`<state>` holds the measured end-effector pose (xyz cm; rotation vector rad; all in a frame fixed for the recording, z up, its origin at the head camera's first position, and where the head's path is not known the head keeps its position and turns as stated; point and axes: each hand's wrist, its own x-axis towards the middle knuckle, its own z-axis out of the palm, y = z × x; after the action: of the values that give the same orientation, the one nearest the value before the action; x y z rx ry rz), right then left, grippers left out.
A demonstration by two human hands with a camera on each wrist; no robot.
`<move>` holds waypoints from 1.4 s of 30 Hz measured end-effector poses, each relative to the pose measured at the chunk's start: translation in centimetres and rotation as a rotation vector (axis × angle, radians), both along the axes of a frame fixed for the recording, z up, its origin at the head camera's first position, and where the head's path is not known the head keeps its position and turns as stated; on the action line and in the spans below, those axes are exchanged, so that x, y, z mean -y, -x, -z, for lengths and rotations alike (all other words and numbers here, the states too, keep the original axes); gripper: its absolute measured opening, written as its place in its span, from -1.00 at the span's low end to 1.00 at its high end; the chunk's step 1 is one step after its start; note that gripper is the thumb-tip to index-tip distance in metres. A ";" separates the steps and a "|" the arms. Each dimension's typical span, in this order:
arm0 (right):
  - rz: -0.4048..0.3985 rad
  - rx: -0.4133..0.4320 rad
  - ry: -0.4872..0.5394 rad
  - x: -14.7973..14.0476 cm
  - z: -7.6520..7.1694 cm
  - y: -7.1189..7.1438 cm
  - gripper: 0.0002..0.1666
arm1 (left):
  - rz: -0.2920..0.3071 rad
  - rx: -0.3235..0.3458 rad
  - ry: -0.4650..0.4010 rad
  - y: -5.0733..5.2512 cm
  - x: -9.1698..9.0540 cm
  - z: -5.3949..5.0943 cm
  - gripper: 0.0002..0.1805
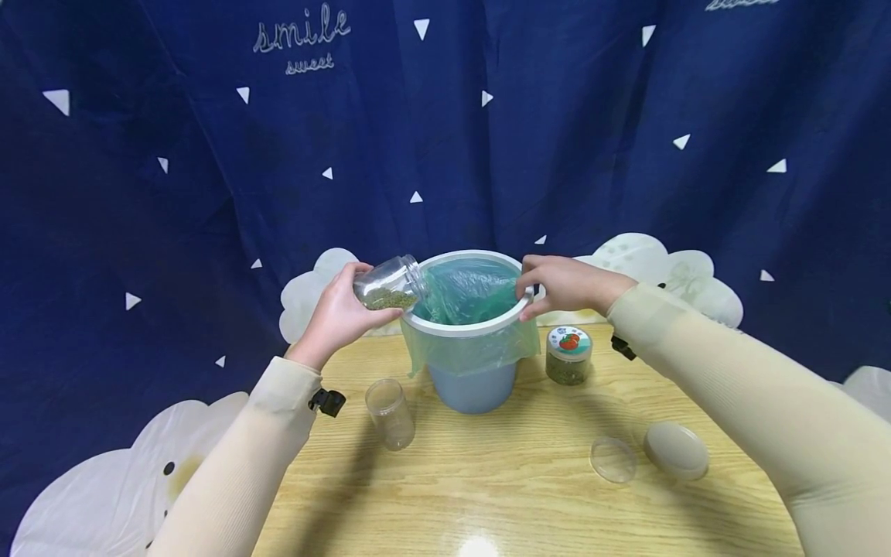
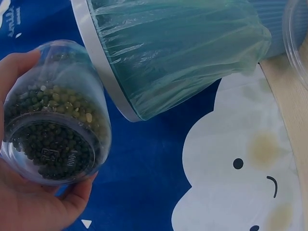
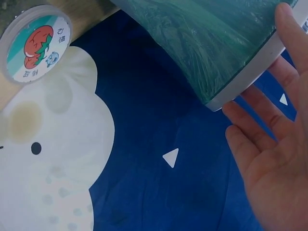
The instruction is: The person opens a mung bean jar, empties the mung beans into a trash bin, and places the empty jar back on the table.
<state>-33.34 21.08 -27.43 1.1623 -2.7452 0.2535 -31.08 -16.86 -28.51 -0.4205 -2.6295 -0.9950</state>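
A clear jar [image 1: 387, 286] of small green beans lies tilted in my left hand [image 1: 343, 312], its mouth at the left rim of a bin [image 1: 473, 387]. In the left wrist view the fingers and thumb curl round the jar [image 2: 57, 115], and the beans rest inside it. A green bag [image 1: 469, 352] lines the bin and folds over its outside. My right hand [image 1: 567, 282] grips the white rim [image 3: 250, 77] on the bin's right side, thumb and fingers on either side of it.
Right of the bin stands a closed jar [image 1: 568, 357] with a tomato picture on its lid. An empty clear jar [image 1: 391, 415] stands front left. A clear lid [image 1: 612, 459] and a whitish lid [image 1: 676, 450] lie front right. A blue curtain [image 1: 418, 139] hangs behind.
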 end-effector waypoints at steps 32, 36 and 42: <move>0.014 0.005 0.019 -0.2 0.4 0.1 -0.66 | 0.006 0.002 -0.106 0.4 -0.6 0.5 -0.05; 0.007 -0.003 0.020 -0.2 0.4 0.1 -0.66 | 0.004 0.011 -0.105 0.5 -0.6 0.5 -0.03; -0.014 -0.020 0.019 -0.2 0.4 0.2 -0.67 | 0.001 0.014 -0.117 0.6 -0.6 0.5 -0.02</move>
<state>-33.52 21.31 -27.80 1.1737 -2.7119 0.2675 -31.67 -16.24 -29.05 -0.3884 -2.5671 -1.1496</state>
